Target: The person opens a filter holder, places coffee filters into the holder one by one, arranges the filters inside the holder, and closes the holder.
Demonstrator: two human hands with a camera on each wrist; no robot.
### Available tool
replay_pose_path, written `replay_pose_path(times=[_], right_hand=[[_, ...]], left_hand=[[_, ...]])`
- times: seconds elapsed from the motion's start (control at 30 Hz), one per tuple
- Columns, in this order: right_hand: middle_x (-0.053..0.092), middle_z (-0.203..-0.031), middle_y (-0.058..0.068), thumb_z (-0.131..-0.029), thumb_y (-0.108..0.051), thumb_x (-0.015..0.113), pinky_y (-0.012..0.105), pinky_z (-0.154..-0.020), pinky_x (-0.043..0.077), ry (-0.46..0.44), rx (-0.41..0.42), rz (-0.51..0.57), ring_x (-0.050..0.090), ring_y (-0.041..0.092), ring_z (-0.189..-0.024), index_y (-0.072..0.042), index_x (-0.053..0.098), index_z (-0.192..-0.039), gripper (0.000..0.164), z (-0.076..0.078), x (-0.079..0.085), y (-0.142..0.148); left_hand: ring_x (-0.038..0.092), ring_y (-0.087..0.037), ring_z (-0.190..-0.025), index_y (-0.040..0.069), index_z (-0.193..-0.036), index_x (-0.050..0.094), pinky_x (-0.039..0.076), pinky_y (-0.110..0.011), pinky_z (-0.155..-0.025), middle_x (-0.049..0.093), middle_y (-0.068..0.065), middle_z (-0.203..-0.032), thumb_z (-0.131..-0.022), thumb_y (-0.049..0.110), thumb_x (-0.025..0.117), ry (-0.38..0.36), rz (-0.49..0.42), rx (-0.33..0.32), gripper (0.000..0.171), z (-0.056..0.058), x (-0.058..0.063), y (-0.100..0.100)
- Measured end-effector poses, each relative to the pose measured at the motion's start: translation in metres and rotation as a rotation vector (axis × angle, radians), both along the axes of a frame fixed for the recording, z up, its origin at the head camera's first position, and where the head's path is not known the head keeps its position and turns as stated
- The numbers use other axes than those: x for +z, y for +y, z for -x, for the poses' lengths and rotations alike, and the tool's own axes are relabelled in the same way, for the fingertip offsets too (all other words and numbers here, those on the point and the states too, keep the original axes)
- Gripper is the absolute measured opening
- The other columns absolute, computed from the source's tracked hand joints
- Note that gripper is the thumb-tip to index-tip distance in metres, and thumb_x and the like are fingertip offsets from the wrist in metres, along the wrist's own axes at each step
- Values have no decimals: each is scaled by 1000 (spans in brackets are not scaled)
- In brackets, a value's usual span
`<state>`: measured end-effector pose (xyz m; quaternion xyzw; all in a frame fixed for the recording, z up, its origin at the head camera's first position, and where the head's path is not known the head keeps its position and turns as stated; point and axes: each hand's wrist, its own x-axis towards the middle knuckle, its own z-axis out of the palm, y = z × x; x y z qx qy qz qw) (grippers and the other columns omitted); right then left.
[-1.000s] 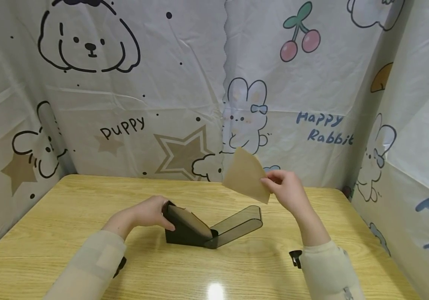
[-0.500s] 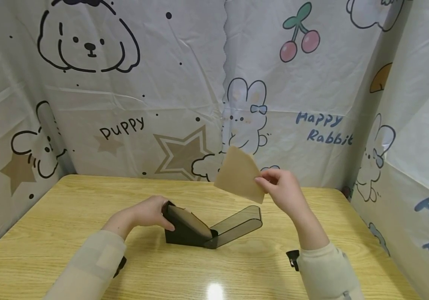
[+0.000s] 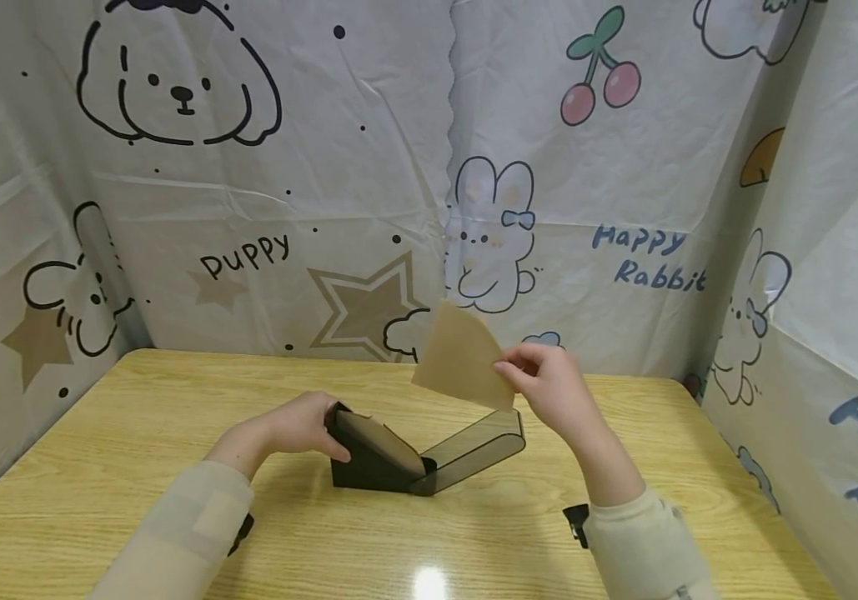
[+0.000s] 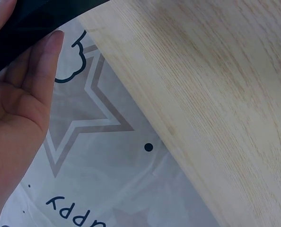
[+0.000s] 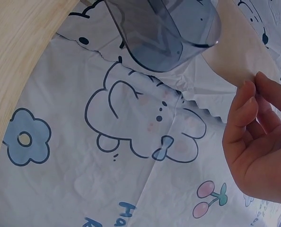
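Sheet [image 3: 459, 358], thin, tan, paper-like; standing aloft behind and above the clear lid [image 3: 474, 454], its lower corner overlapping the lid's raised end in the head view. Whether the two are touching is not possible to tell.

Container [image 3: 368, 467], dark, wedge-shaped; sitting on the wood-grained surface [image 3: 286, 550], taller end to the left, lid hinging from the low end and leaning open to the right. Tan contents [image 3: 379, 442], similar in colour to the sheet, are showing inside.

Risks, as judged: the sheet is hanging from a single edge, so a draught or a quick turn could be bending it or tugging it loose. A low pass could be catching its corner on the lid, creasing the one or jolting the other. Slackening on the container could be letting it slide or tip if the lid is knocked.

Right hand [image 3: 552, 387]: nearly closed at the tips, thumb and finger pinching the sheet's right edge; nothing else is being held.

Left hand [image 3: 304, 425]: partly spread to the container's width, thumb lying on the near side, fingers pressing the far side, gripping the taller end.
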<state>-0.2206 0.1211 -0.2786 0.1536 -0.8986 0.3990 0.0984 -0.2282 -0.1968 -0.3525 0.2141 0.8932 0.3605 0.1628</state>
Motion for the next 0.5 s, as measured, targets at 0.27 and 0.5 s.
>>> replay_pose_path(times=[0.27,0.5], right_hand=[[67,-81,8,-87,-13,65,26,-62,46,-22,17,-27,55,12,-65,-4,70,-94,12,-3,-4,-8],[68,-82,6,-87,-14,65,26,-62,46,-58,21,-44,56,11,-65,-4,71,-96,14,-6,-7,-20]], left_hand=[[35,-11,-55,11,-65,47,35,-27,-56,40,4,-58,-73,10,78,13,7,-4,32,0,-1,0],[37,-11,-56,11,-65,46,36,-27,-57,42,4,-59,-72,10,78,19,12,1,33,1,-2,0]])
